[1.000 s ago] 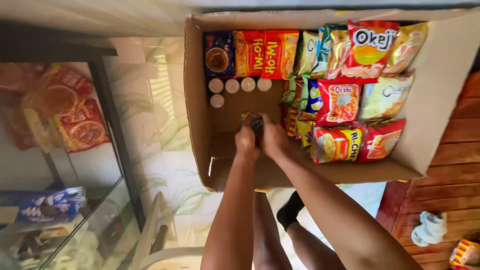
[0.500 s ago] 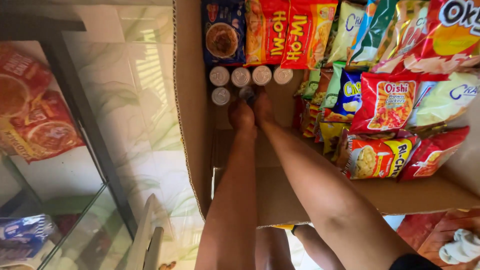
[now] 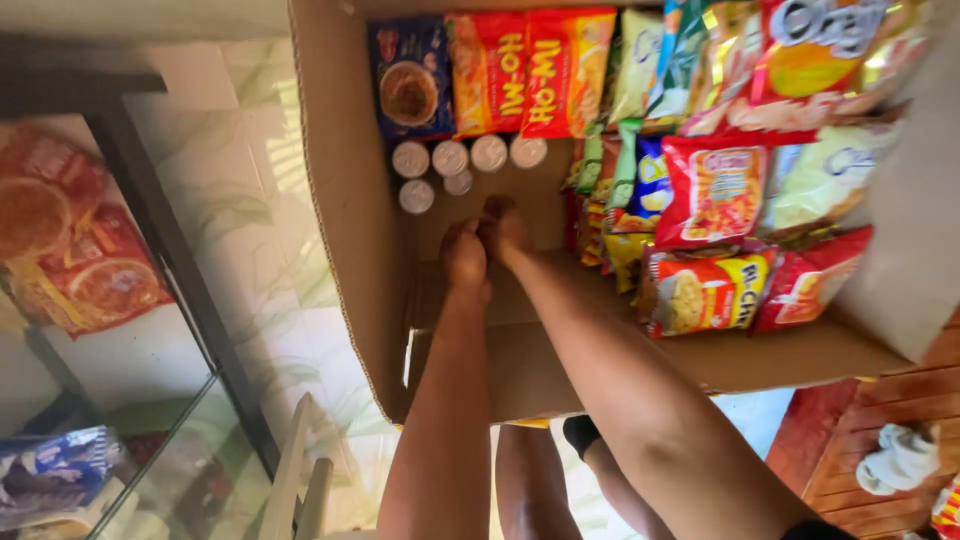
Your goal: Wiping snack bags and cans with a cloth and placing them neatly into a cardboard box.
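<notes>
Both my arms reach down into a large open cardboard box [image 3: 345, 250]. My left hand [image 3: 465, 255] and my right hand [image 3: 505, 228] are pressed together over the box's bare floor, fingers curled downward and hidden. Just beyond their fingertips stands a small round can with a silver top [image 3: 458, 183]; whether they touch it is unclear. A row of similar cans [image 3: 470, 156] lines up behind it, and one more can [image 3: 416, 196] stands to the left. Behind the cans, a blue snack packet [image 3: 410, 80] and red snack packets [image 3: 530, 70] stand upright.
Colourful snack bags [image 3: 715, 190] fill the box's right half, stacked in rows. A glass display cabinet with a dark frame [image 3: 190, 290] holds red packets [image 3: 80, 250] at left. Pale tiled floor lies below the box, red floor and white slippers [image 3: 900, 460] at lower right.
My hands carried a dark can forward to the cans at the back left. The can now stands apart just ahead of my fingertips. The camera has moved closer to the box.
</notes>
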